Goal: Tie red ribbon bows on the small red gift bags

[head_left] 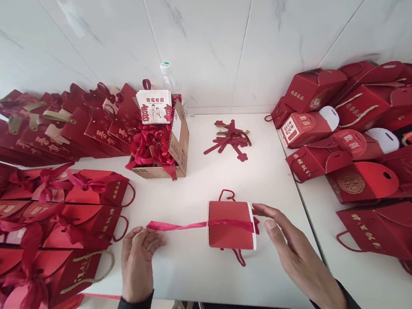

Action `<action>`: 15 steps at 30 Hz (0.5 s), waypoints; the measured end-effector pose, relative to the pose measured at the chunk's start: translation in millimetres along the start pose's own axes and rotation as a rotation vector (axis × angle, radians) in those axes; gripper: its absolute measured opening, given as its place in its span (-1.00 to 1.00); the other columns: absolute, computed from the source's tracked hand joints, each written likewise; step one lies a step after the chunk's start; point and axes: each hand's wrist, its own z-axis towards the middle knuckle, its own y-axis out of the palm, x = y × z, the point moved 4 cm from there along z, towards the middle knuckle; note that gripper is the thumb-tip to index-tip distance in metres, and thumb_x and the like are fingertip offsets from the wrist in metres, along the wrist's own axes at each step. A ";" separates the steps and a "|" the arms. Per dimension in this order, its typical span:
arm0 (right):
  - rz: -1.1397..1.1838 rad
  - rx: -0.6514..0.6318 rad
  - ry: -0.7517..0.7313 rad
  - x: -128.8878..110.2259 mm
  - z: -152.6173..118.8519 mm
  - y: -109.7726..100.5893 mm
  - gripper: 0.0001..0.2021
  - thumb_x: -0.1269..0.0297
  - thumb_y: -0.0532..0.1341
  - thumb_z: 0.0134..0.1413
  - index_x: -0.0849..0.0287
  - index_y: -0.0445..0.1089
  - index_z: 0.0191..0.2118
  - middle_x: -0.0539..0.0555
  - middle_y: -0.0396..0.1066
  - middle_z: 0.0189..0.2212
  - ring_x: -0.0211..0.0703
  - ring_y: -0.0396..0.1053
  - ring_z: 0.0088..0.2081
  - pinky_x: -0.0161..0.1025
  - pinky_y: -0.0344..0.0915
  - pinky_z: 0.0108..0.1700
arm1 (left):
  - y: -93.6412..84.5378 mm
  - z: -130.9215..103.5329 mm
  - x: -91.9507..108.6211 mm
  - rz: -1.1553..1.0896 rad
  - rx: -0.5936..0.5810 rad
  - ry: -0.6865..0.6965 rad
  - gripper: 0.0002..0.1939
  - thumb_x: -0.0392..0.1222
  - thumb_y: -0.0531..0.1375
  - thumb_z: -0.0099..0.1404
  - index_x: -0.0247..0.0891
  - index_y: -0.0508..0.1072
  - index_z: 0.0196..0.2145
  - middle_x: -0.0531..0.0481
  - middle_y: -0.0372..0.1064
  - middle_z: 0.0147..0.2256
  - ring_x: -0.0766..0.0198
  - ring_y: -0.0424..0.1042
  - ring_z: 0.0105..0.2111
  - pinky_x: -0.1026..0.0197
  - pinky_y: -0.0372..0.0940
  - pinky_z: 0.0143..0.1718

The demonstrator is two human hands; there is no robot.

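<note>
A red gift box (224, 236) lies on the white table in front of me, with its cord handles looping out at the far and near sides. A pink-red ribbon (179, 226) runs across the top of the box and stretches left to a pointed end. Beside that end is my left hand (139, 261), its fingers loosely curled and apart; whether they touch the ribbon I cannot tell. At the box's right edge, my right hand (289, 241) is open, thumb and forefinger spread, the forefinger's tip close to the white edge and the short ribbon tail (256, 225).
Behind lies a pile of dark red flower-ended strips (230, 138). A cardboard box (180, 136) holds ribbons and printed cards (154, 107), with a plastic bottle (167, 76) behind it. Ribboned red boxes (82, 229) and bags fill the left; more red boxes (360, 236) crowd the right.
</note>
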 end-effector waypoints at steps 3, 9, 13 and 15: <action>-0.022 -0.033 0.004 1.0 -1.9 -1.5 -0.51 -0.20 0.00 0.43 -0.05 0.41 0.19 0.11 0.46 0.22 0.10 0.39 0.25 -0.02 0.48 0.12 | 0.4 -12.5 4.1 0.097 0.000 0.104 -0.78 -0.02 0.33 0.26 -0.09 0.37 -0.28 0.14 0.28 -0.50 0.27 0.24 -0.53 0.22 0.17 -0.50; -0.087 -0.097 -0.030 0.4 -3.1 -2.1 -0.67 -0.09 0.11 0.41 -0.09 0.46 0.07 0.02 0.56 0.05 -0.02 0.56 -0.05 -0.23 0.50 -0.34 | 43.7 -51.1 5.4 0.545 -0.598 0.127 -0.50 0.29 0.17 0.37 -0.21 0.63 -0.26 -0.16 0.55 -0.30 0.00 0.50 -0.24 0.04 0.39 -0.23; -0.149 -0.073 -0.068 -2.0 -3.8 -3.6 -0.75 0.02 0.12 0.42 -0.03 0.48 -0.19 0.02 0.55 -0.19 -0.06 0.52 -0.25 -0.24 0.36 -0.49 | 62.2 -56.9 9.6 0.492 -0.580 0.253 -0.51 0.23 0.18 0.40 -0.14 0.57 0.06 -0.26 0.48 0.09 -0.09 0.46 0.03 -0.04 0.41 -0.03; -0.124 -0.072 -0.103 -4.3 -4.0 -2.9 -0.75 0.05 0.10 0.42 -0.01 0.46 -0.18 0.07 0.53 -0.13 -0.03 0.51 -0.19 -0.25 0.32 -0.52 | 71.5 -60.1 15.1 0.414 -0.622 0.348 -0.56 0.12 0.17 0.45 -0.08 0.51 0.16 -0.23 0.44 0.13 -0.02 0.46 0.01 0.00 0.41 -0.03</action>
